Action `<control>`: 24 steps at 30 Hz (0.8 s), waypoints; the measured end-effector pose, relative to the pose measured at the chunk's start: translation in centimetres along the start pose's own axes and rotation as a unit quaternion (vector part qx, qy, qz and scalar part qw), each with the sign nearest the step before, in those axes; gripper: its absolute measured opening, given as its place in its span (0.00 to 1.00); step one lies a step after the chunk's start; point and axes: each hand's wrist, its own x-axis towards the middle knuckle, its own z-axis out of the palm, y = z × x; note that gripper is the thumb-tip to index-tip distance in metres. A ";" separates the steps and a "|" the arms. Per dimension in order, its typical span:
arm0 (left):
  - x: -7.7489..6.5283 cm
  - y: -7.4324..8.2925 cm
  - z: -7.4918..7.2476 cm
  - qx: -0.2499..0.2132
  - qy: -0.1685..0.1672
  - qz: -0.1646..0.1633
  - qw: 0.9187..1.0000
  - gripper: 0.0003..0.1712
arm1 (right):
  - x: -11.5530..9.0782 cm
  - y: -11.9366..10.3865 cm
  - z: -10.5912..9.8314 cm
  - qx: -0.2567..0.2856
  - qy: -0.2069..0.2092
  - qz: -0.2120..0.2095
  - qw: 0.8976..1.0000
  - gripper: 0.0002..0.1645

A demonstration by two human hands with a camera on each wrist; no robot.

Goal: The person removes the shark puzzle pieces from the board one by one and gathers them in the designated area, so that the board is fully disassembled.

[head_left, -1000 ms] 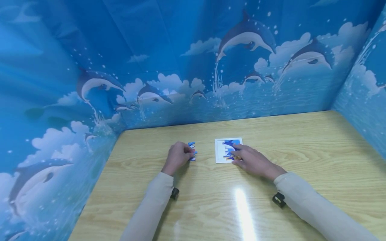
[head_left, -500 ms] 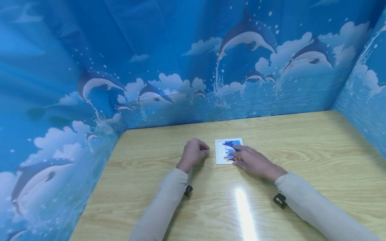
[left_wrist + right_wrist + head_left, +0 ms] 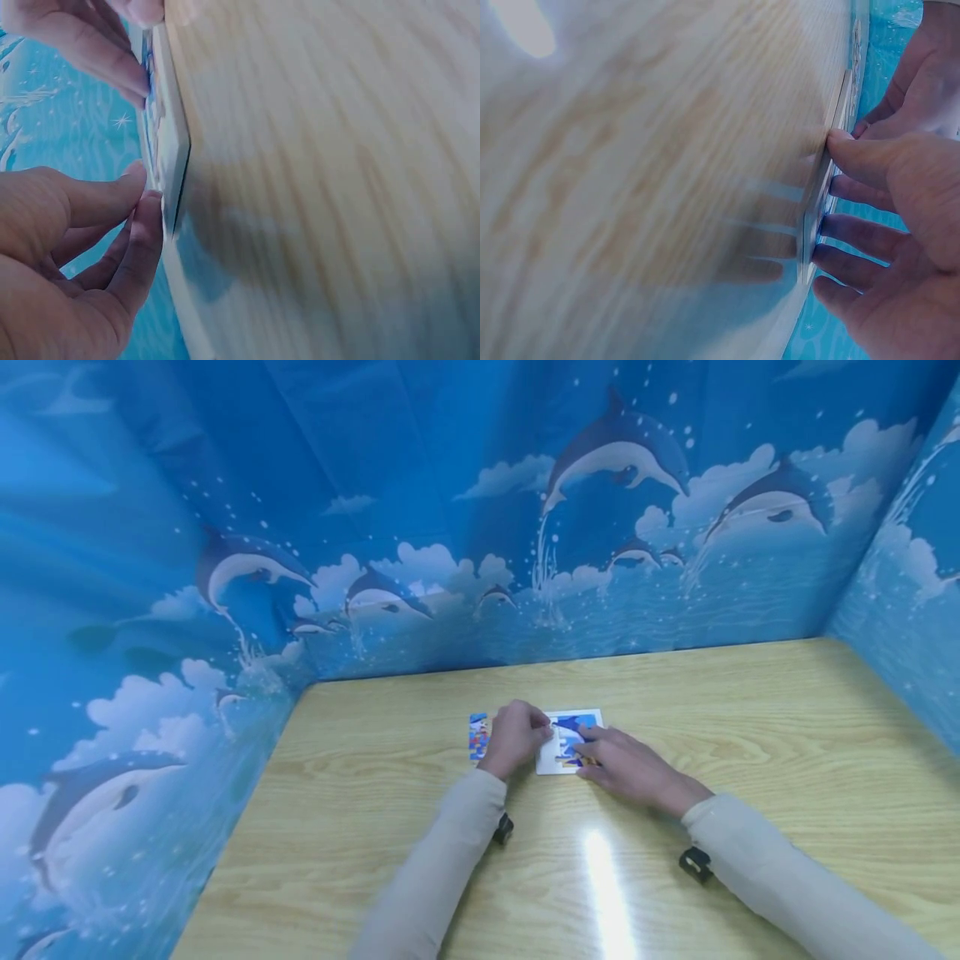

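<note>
A small white puzzle tray point(image 3: 545, 763) lies on the table, its right part filled with dolphin-picture pieces point(image 3: 567, 742) and its left part bare white. My left hand point(image 3: 516, 737) reaches over the tray's left side, thumb and index fingertips pinched together on a puzzle piece that they mostly hide. In the left wrist view those left fingertips point(image 3: 144, 196) are right at the tray edge point(image 3: 177, 154). My right hand point(image 3: 630, 765) rests on the tray's right side, fingers spread over the picture and thumb point(image 3: 840, 142) at the near edge.
To the left of the tray, a strip of colourful puzzle pieces point(image 3: 477, 737) lies partly behind the left hand. A wood-grain table point(image 3: 360, 760) carries everything. Blue dolphin-print curtains point(image 3: 450, 602) stand along its back and sides.
My left hand has moved right from the loose pieces to the tray's left side, uncovering the strip of pieces. My right hand has stayed on the tray.
</note>
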 end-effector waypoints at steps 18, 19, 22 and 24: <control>1.0 1.3 1.6 -0.001 0.014 -0.059 0.998 0.12 | -0.1 -0.1 0.1 -0.004 0.003 -0.001 1.000 0.26; 1.0 1.3 1.6 -0.002 0.013 -0.060 0.998 0.12 | -0.1 -0.1 0.1 -0.005 0.002 0.000 1.000 0.26; 1.0 1.4 1.5 -0.006 0.012 -0.062 0.998 0.12 | 0.0 -0.1 0.1 -0.006 0.001 0.002 1.000 0.26; 1.0 1.5 1.5 -0.004 0.012 -0.065 0.998 0.11 | -0.1 -0.1 0.0 -0.007 0.002 0.000 1.000 0.26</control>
